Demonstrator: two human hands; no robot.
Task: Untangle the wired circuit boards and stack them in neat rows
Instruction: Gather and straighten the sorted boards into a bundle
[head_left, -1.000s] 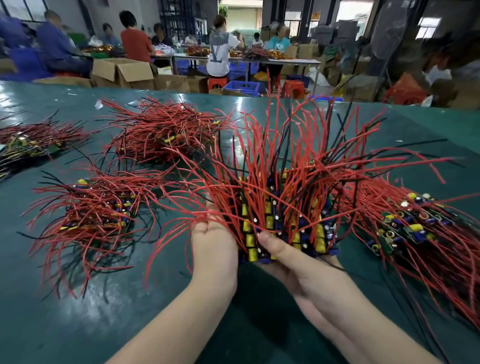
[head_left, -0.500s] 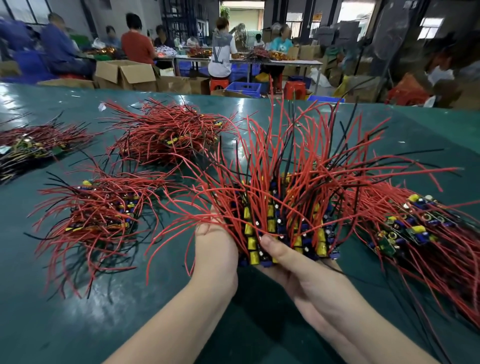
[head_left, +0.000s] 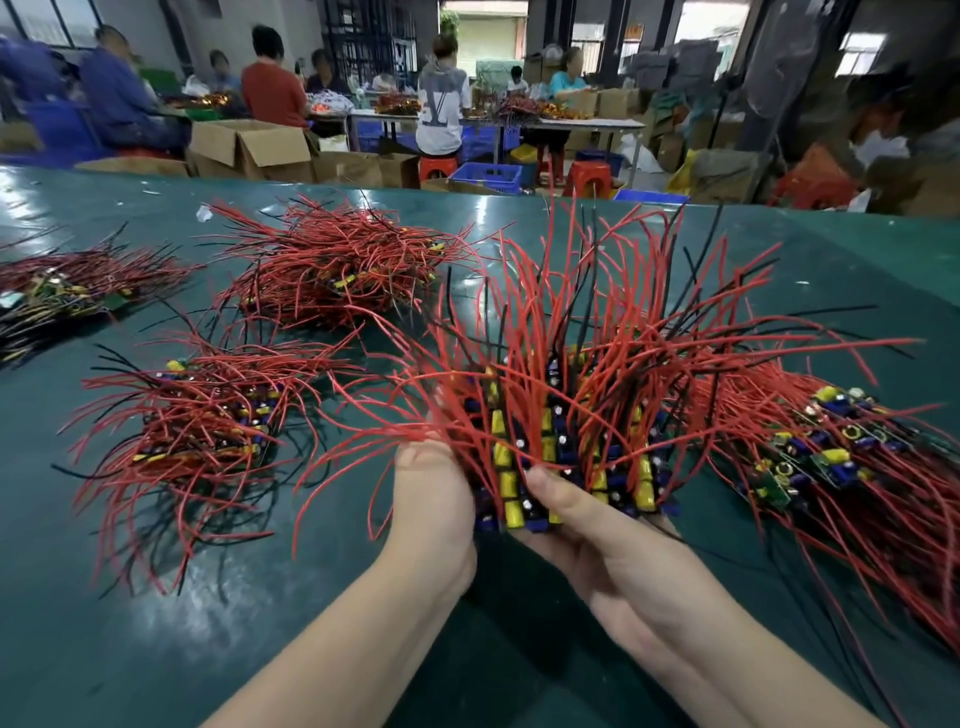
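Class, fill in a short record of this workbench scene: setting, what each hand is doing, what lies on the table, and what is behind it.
setting: green table in a workshop
left hand: grips the held bundle of circuit boards with red and black wires from its left side
right hand: cradles the bundle from below, thumb on top
on the table: four other wired board piles, including the right-hand pile
background: seated workers, cardboard boxes

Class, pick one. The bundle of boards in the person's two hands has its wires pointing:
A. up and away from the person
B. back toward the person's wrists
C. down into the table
A: both hands, left hand and right hand, hold the bundle, and its red and black wires fan up and away.
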